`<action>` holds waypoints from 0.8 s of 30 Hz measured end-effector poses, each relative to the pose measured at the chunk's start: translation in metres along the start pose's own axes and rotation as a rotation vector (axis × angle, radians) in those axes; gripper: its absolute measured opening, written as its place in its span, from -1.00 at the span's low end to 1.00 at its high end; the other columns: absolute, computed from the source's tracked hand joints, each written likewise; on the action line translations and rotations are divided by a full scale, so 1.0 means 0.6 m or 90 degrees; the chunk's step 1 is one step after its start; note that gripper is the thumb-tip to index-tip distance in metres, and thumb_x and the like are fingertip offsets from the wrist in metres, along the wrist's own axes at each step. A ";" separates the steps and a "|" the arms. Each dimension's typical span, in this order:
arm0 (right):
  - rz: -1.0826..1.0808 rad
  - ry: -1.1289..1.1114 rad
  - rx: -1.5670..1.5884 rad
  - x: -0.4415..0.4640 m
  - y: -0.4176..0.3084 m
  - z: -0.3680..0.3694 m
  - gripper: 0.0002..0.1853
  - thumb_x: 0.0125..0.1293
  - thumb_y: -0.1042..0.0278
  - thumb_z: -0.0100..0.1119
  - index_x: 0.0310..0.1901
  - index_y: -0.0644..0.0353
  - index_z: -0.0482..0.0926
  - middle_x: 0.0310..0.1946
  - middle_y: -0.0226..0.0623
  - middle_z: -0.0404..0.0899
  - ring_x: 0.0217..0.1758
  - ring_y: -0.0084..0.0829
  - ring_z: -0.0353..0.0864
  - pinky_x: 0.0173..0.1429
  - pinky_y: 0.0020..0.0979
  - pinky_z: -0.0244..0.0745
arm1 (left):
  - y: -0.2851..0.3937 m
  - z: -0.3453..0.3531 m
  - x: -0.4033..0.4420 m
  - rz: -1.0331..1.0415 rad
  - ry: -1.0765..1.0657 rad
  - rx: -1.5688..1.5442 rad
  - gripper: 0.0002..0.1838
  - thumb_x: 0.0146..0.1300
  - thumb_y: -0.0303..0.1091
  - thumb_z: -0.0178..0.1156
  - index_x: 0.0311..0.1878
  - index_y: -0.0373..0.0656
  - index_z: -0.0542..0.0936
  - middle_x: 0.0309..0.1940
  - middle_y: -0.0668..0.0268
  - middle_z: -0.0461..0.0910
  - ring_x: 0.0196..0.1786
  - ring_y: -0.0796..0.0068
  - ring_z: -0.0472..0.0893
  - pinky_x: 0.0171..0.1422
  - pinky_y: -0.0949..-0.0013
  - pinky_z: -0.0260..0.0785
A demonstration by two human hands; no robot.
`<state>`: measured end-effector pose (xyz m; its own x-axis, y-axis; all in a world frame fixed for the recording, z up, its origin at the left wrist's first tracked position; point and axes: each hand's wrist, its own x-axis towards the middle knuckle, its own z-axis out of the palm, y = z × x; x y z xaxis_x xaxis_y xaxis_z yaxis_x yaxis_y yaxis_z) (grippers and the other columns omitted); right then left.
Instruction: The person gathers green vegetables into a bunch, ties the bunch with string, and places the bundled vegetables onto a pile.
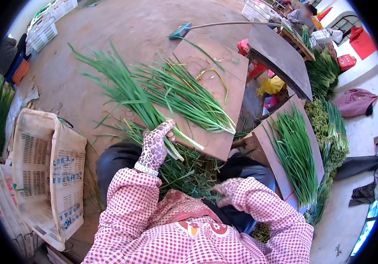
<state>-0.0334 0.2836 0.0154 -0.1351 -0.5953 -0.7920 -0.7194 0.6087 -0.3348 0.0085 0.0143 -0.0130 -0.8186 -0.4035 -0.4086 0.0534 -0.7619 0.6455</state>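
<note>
Main board (226, 66) sits ahead of the knees, near edge just past the lap; 2nd bunch (193, 97) lies on it, white ends at the R-hand edge. Narrow gap btwn it & side board (313, 152) to the R, which carries another bunch (292, 154). Widest room = floor (83, 33) out fwd & L. Crate (70, 176) bounds the L side, well apart from L knee. Dark tabletop (279, 55) closes off far R; broom (181, 31) nr far edge of main board.

L hand (157, 140), patterned glove, is closed round held bunch (129, 92) nr its white ends; leaves fan up & L, ends poke out R over board's near edge. L forearm points fwd, wrist abt straight. R forearm angles in across lap; R hand (230, 191) is low, nr loose leaves (189, 174), fingers blurred — can't tell how far open or if holding anything.
</note>
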 end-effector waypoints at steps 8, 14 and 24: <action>0.032 0.372 0.602 0.049 -0.074 -0.157 -0.44 0.22 -0.08 0.09 0.08 0.22 0.40 0.05 -0.18 0.46 0.08 -0.25 0.45 0.18 -0.23 0.33 | -0.013 0.041 -0.034 -0.039 -0.113 0.205 -0.79 0.15 -0.36 0.18 -0.19 -0.26 0.55 -0.56 0.34 0.45 -0.49 0.53 0.45 -0.37 0.46 0.33; -0.248 0.504 1.044 0.159 -0.072 -0.100 -0.82 0.31 0.39 0.04 -0.08 0.18 0.43 -0.21 -0.37 0.56 -0.17 -0.57 0.50 -0.03 -0.52 0.43 | -0.025 0.020 -0.011 -0.054 -0.058 0.094 -0.80 0.12 -0.39 0.21 -0.20 -0.28 0.54 -0.57 0.36 0.45 -0.49 0.53 0.45 -0.36 0.46 0.34; -0.137 0.224 1.001 0.011 0.007 -0.018 -0.73 0.21 0.26 0.19 -0.14 0.22 0.50 -0.34 -0.24 0.54 -0.27 -0.48 0.50 -0.23 -0.44 0.39 | 0.013 -0.011 0.009 0.042 0.067 -0.078 -0.86 0.09 -0.48 0.22 -0.29 -0.31 0.54 -0.60 0.39 0.41 -0.57 0.59 0.38 -0.46 0.49 0.26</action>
<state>-0.0445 0.2767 0.0142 -0.4288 -0.6853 -0.5887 0.5934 0.2777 -0.7555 0.0084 0.0030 -0.0146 -0.7465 -0.5014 -0.4374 0.1799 -0.7850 0.5929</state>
